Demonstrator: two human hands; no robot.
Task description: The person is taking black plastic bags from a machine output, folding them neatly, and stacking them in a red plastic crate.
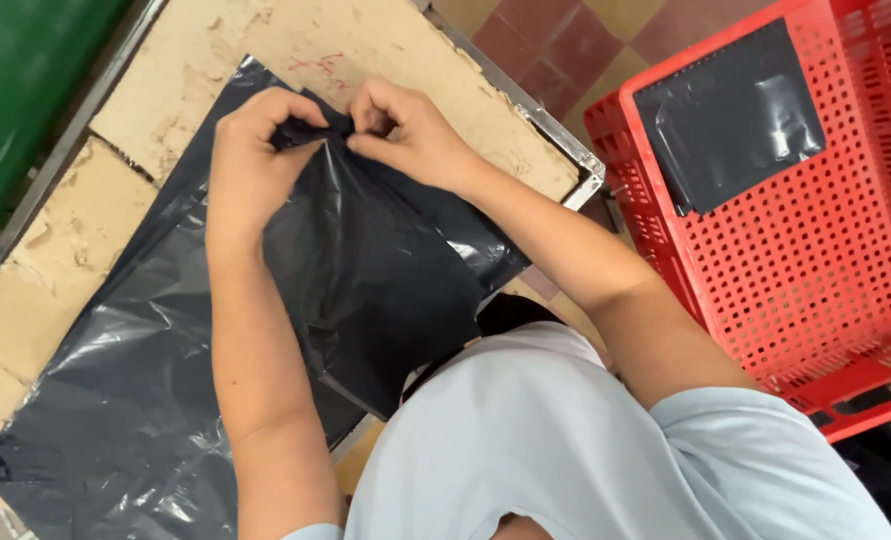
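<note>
Two bare hands met near the top middle of the frame. The left hand was curled over, and its fingers pinched the top edge of a black plastic bag. The right hand sat just beside it, and its fingertips pinched the same edge of the bag. The two hands were almost touching each other, with a little bunch of black plastic between them.

The bag ran down from the hands to the middle of the frame. It was shiny and wrinkled, and its bottom corner hung just over the edge of the table, close to the person's light blue shirt.

Under that bag lay a pile of more black bags. The pile was flat and stretched from the middle of the frame down to the lower left corner. The table top was a worn tan colour with a grey metal rim.

A big red crate with lots of small holes stood on the right side of the frame, next to the table. One folded black bag lay flat inside it, near the upper right. The floor tiles at the top were red and yellow. A green thing filled the upper left corner.
</note>
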